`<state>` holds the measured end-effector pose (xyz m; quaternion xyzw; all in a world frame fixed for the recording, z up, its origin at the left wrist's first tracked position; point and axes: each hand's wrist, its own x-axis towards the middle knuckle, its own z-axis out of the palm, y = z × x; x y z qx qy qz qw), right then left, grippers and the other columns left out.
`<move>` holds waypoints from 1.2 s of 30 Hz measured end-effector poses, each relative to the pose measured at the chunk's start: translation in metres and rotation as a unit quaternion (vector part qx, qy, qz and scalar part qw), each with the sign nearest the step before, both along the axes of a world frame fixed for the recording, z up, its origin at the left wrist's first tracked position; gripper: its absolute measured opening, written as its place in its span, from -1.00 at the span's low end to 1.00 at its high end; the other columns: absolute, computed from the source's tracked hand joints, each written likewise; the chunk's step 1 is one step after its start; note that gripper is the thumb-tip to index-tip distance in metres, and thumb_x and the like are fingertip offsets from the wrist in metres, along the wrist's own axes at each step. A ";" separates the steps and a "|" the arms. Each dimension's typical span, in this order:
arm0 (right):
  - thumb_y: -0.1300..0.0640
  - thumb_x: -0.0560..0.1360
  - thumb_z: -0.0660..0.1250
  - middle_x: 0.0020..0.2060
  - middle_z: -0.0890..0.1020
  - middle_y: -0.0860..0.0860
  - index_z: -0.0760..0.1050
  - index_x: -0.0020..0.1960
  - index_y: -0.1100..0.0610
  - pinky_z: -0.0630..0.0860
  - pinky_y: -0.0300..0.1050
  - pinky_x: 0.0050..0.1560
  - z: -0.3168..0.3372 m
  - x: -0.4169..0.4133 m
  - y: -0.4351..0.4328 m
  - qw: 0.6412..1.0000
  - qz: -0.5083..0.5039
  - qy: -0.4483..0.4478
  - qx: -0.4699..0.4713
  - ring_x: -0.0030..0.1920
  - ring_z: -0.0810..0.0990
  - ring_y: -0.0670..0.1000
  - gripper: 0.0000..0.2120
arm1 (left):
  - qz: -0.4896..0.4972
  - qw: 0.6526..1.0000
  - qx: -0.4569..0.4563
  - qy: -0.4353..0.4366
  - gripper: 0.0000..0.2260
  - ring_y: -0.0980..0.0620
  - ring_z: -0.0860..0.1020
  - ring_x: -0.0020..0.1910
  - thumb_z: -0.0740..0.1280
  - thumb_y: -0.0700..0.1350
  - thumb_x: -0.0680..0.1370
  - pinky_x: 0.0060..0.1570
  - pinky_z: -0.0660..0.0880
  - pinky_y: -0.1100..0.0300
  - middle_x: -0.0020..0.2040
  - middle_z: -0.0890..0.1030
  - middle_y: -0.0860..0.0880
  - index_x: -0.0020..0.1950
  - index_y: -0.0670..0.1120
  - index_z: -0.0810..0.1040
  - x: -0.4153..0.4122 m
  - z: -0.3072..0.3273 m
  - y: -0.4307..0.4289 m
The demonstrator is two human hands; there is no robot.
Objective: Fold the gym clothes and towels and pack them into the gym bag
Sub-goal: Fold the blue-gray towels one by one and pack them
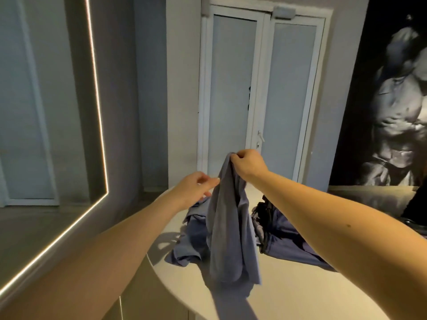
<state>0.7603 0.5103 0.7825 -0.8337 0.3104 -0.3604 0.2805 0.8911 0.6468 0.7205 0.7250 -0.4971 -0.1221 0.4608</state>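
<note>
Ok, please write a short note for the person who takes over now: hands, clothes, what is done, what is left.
Right hand pinches the top of a blue garment, lifted over the table.
Left hand touches its edge; grip unclear.
Other clothes lie unfolded on the table.
No bag clearly in view.
Nothing looks folded or packed yet.
Left: fold all, pack.

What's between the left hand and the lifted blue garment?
Nothing visible. The left hand has its fingertips right at the edge of the blue garment, which hangs from the right hand pinching its top. Whether the left touches it is unclear.
</note>
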 end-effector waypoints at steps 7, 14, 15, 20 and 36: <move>0.00 0.53 0.44 -0.17 0.68 0.23 0.66 -0.06 0.21 0.68 0.15 -0.02 0.014 -0.012 0.009 0.986 0.065 -0.027 0.149 -0.12 0.68 0.13 -0.75 | 0.011 0.998 -0.018 -0.058 -0.84 0.00 0.62 -0.08 0.38 0.03 0.59 0.00 0.61 0.04 -0.06 0.64 -0.03 0.06 -0.05 0.58 -0.030 0.027 -0.003; -0.09 0.34 0.60 0.00 0.73 0.14 0.65 0.13 0.15 0.63 0.12 0.15 0.009 -0.050 -0.001 0.948 0.189 0.080 0.245 0.07 0.70 0.19 -0.53 | 0.139 0.984 -0.066 -0.086 -0.90 0.01 0.49 -0.18 0.23 -0.15 0.63 -0.30 0.32 0.23 -0.19 0.52 -0.01 0.06 -0.12 0.52 -0.021 0.043 0.007; -0.03 0.37 0.59 0.02 0.73 0.13 0.63 0.16 0.16 0.62 0.12 0.16 0.005 -0.053 -0.003 0.941 0.203 0.113 0.246 0.08 0.70 0.18 -0.56 | 0.136 0.984 -0.055 -0.097 -0.93 -0.01 0.50 -0.17 0.25 -0.16 0.63 -0.30 0.33 0.21 -0.20 0.53 -0.01 0.03 -0.10 0.51 -0.019 0.040 0.008; -0.03 0.46 0.52 -0.01 0.70 0.04 0.65 0.09 0.13 0.59 0.02 0.14 -0.019 -0.064 -0.017 0.948 0.083 0.306 0.027 0.02 0.66 0.12 -0.70 | 0.065 0.986 0.037 -0.151 -0.88 0.02 0.56 -0.18 0.44 -0.02 0.53 -0.19 0.45 0.19 -0.17 0.59 0.01 -0.04 0.00 0.54 -0.015 0.007 0.009; 0.10 0.63 0.31 0.25 0.49 0.15 0.38 0.41 0.28 0.54 -0.01 0.13 -0.099 -0.038 -0.081 0.793 -0.010 0.606 0.061 0.17 0.53 0.21 -0.58 | 0.076 0.948 0.256 -0.174 -0.77 -0.13 0.56 0.12 0.33 -0.06 0.62 0.10 0.47 0.10 0.15 0.60 -0.17 0.19 -0.18 0.56 0.029 -0.135 -0.049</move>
